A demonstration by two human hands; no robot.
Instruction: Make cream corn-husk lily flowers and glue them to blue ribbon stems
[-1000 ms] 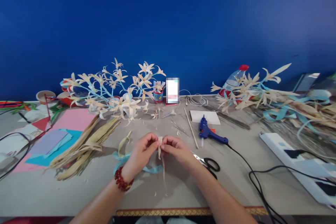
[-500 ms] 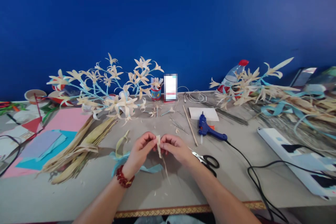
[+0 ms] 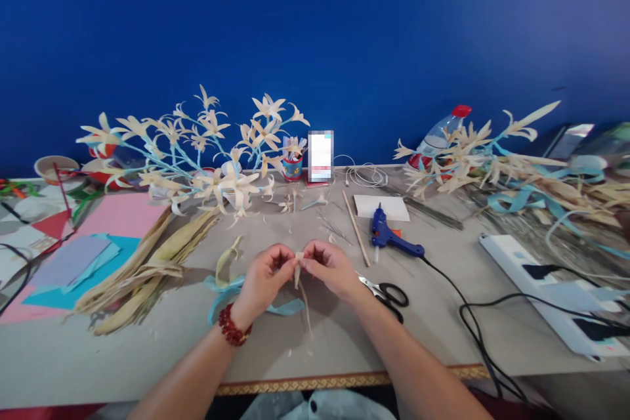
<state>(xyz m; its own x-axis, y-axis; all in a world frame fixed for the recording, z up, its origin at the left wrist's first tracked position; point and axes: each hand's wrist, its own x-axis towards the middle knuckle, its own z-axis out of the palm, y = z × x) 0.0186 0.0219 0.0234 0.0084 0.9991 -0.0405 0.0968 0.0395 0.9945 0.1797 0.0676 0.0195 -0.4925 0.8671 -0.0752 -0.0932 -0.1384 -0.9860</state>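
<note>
Between my two hands, near the middle of the table, a small pale strip of husk (image 3: 297, 273) is pinched at its upper end, with a thin tail hanging down. My left hand (image 3: 268, 279), with a dark red bead bracelet at the wrist, closes thumb and fingers on the strip's left side. From the right, my right hand (image 3: 329, 269) pinches the same piece, its fingertips almost touching the left ones. A light blue ribbon (image 3: 285, 307) lies behind and under my left hand. Black-handled scissors (image 3: 391, 294) rest beside my right forearm.
A blue glue gun (image 3: 394, 236) sits right of a wooden stick (image 3: 356, 228). Dried husks (image 3: 147, 269) and coloured paper (image 3: 69, 269) lie left. Husk flowers (image 3: 211, 187) stand behind; a power strip (image 3: 541, 295) with black cables lies right.
The view has tilted slightly, so the table things appear a little higher. My hands have drawn closer together around the strip, and less of its top shows.
</note>
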